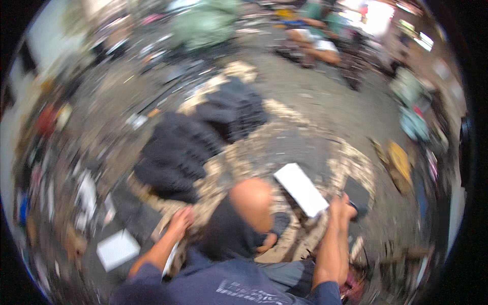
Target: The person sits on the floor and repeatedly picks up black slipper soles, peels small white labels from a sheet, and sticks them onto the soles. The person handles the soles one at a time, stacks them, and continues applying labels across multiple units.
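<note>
Motion blurs the whole view. My left hand [181,220] is low on the left, beside the stacked black pieces [175,152]; its fingers are smeared and any held thing cannot be made out. My right hand [343,207] is at the lower right, close to the near end of a white rectangular block [301,189] and next to a dark flat piece [354,195]. Whether it grips either one is unclear. A second black stack [234,109] lies beyond the first. My bare bent knee [251,202] is between my hands.
A tan, dark-patterned mat [284,109] lies under the stacks. A white sheet [118,249] is at the lower left. Far off are a pale green sack [206,23] and another person seated [315,40]. Teal bags [414,122] and an elongated yellow thing [400,161] lie right.
</note>
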A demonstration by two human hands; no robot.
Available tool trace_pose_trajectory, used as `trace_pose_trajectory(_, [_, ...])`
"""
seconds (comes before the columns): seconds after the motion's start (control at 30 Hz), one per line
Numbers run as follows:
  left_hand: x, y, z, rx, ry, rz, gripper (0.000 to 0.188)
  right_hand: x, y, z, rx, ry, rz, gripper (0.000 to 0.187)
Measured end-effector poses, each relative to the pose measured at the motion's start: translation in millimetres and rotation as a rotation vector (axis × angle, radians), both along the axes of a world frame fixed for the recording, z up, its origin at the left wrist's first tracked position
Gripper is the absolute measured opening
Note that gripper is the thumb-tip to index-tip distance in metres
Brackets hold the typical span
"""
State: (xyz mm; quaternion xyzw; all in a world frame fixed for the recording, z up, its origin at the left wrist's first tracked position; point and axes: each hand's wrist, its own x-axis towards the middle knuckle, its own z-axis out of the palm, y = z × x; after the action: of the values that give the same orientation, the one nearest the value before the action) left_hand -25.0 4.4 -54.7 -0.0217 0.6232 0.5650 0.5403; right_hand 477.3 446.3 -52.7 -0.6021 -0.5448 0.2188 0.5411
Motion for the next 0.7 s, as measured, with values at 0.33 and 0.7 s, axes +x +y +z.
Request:
trace_pose_trajectory(0.33, [28, 161, 12, 0.119, 0.034, -0.373, 0.047, -229, 97, 396, 0.985, -0.285, 0.174, 0.029])
trace_pose_trajectory(0.7, [1, 37, -13, 0.038, -0.076, -0.102, 0.036, -261, -4, 384, 0.767, -0.406, 0.685, 0.031])
